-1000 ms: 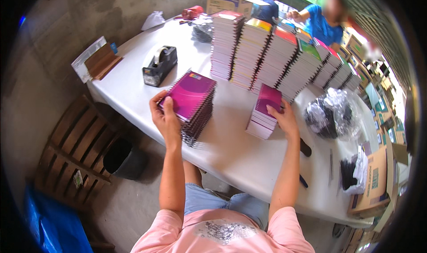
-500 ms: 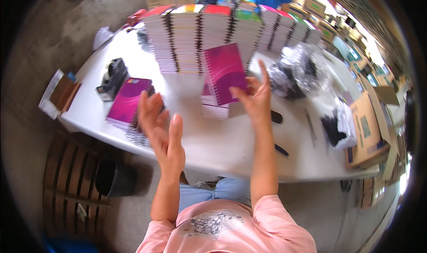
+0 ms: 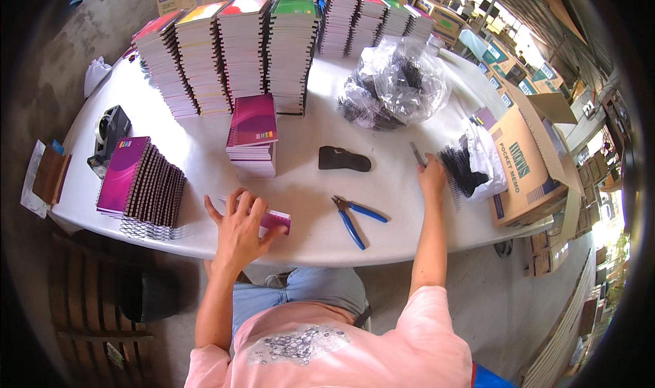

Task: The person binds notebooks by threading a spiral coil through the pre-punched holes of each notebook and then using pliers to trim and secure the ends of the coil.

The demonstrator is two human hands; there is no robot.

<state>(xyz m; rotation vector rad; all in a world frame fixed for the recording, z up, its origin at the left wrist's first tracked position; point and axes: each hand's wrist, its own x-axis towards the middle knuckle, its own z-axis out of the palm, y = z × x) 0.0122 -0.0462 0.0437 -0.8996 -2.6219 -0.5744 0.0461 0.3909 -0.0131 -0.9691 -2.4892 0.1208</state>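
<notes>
Step, as judged from the floor: fetching a coil for a notebook. The left hand [image 3: 239, 226] grasps a purple notebook [image 3: 277, 219] at the near edge of the table [image 3: 314, 245], fingers arched over it, thumb against it. The right hand [image 3: 432, 176] extends to a black coil [image 3: 417, 154], fingertips touching; whether they have closed on it, I cannot tell. Just beyond lies the coil bundle [image 3: 464, 173], partly in white wrap [image 3: 491, 166]. Pliers [image 3: 349, 223], handles spread, lie between the hands. The next move seems to call for a light pinch, freeing one coil without stretching it, with the notebook's pages held square.
</notes>
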